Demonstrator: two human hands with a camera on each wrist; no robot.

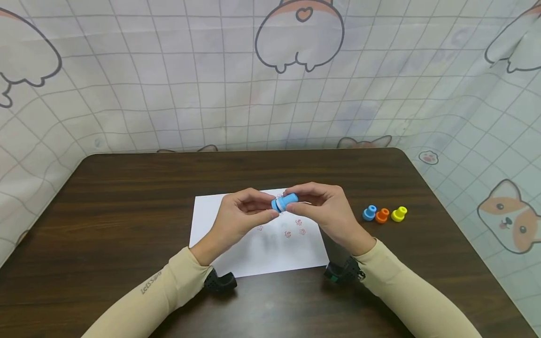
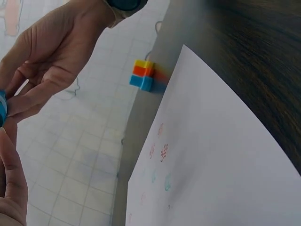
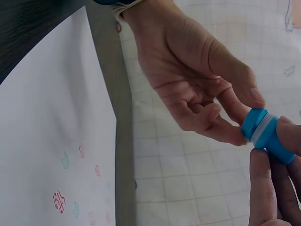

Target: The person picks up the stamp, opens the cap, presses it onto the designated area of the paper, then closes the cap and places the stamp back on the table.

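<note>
Over a white sheet of paper (image 1: pixel 262 256), both hands hold one blue toy stamp (image 1: pixel 289 200) between them. My left hand (image 1: pixel 241 213) pinches its blue cap (image 3: pixel 253 123) between thumb and fingers. My right hand (image 1: pixel 327 206) grips the stamp's body from the other end, thumb on one side and fingers on the other. A pale band shows between body and cap, with a narrow dark gap beside the cap in the right wrist view. Small red and green prints (image 3: pixel 59 201) mark the paper below.
To the right of the paper stand three more toy stamps: one blue (image 1: pixel 369 213), one orange (image 1: pixel 382 216) and one yellow (image 1: pixel 399 214). The dark wooden table (image 1: pixel 127 202) meets a gridded cloth (image 1: pixel 190 84) with cartoon dogs behind it.
</note>
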